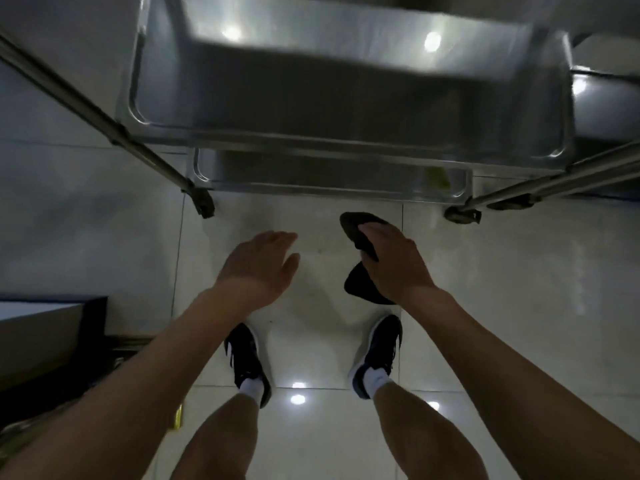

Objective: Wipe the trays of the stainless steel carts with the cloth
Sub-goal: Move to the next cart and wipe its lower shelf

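A stainless steel cart stands in front of me, seen from above. Its upper tray (346, 109) fills the top of the view, and the front strip of a lower tray (311, 181) shows beneath it. My right hand (394, 261) grips a dark cloth (360, 230), which hangs out above and below the fingers. It is held in the air just short of the lower tray's front rim. My left hand (263, 265) hovers beside it, fingers spread and empty. Neither hand touches the cart.
A slanted metal leg (104, 116) with a caster (204, 202) runs along the cart's left; another caster (462, 214) sits at the right under a second frame. A dark box or counter edge (52, 327) is at lower left. My shoes (247, 362) stand on glossy floor tiles.
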### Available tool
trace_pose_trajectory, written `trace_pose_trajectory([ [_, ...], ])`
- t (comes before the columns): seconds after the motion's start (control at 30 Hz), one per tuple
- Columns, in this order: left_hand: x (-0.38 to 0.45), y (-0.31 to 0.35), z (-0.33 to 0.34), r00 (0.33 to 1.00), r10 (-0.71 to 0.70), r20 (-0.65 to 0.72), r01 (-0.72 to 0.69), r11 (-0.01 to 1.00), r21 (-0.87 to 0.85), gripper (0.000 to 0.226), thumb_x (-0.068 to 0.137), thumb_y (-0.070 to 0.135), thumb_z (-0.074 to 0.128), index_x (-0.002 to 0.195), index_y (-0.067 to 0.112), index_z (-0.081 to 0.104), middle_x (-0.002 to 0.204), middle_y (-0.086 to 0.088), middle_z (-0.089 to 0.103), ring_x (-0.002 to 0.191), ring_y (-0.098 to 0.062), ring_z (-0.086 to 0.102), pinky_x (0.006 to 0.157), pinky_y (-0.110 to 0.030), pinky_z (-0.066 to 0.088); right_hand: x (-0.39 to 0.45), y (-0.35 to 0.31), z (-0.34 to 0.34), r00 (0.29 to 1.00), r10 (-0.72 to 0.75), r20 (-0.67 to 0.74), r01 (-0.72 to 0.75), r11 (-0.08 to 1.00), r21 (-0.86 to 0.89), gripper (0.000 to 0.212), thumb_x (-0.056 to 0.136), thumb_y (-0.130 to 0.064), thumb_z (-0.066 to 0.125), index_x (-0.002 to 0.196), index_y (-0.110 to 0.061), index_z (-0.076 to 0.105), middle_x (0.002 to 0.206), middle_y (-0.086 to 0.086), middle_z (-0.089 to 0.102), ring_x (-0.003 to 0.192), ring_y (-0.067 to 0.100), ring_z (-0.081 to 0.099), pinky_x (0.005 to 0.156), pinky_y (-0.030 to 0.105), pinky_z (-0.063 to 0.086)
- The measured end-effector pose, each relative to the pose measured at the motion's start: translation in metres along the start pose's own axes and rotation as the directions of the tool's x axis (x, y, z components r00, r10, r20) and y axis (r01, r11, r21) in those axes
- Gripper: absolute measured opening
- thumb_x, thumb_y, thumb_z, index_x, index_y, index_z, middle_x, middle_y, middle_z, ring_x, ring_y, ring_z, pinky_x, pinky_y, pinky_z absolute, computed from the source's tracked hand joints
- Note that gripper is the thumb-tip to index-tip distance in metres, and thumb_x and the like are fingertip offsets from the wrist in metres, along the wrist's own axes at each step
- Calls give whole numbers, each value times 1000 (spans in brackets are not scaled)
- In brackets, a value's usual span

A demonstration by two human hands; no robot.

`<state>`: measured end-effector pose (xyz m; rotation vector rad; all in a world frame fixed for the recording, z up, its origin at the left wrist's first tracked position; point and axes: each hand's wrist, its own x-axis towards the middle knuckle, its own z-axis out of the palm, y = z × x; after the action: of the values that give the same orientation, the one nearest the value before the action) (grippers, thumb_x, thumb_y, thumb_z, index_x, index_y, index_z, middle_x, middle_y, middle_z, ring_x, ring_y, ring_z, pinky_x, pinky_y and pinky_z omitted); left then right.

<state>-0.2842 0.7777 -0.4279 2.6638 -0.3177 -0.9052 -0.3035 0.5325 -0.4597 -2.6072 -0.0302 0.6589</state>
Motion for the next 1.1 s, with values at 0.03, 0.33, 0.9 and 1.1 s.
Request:
trace_pose_trajectory([
  [0.03,14,-3,14,1000,15,-9,-15,1000,-2,51,104,41,34,152,25,32,156,3,35,143,-17,30,112,-34,27,12,9,12,999,-19,-34,19,1000,2,48,103,-18,51,150,-14,42,156,4,41,144,24,34,116,46,29],
  [0.33,138,-45,101,987,85,-136,-74,994,81,49,103,39,38,149,22,36,155,2,37,146,-18,24,115,-41,28,131,61,103,983,-61,-173,61,998,-9,46,99,-18,57,144,-13,49,146,9,51,134,29,46,110,50,38],
  [0.9,320,-125,173,854,287,-434,-202,952,232,45,98,34,37,131,9,54,135,-9,58,136,-28,42,103,-49,45,320,109,191,896,-270,-354,256,963,-86,51,98,-25,55,144,-3,49,150,15,46,141,31,40,116,45,33],
  [1.1,338,-133,164,832,280,-479,-184,954,237,49,97,36,36,135,9,52,138,-8,57,141,-27,37,103,-48,45,343,109,199,901,-294,-320,226,946,-233,56,107,-36,39,155,-8,30,164,8,24,154,22,9,121,47,20],
])
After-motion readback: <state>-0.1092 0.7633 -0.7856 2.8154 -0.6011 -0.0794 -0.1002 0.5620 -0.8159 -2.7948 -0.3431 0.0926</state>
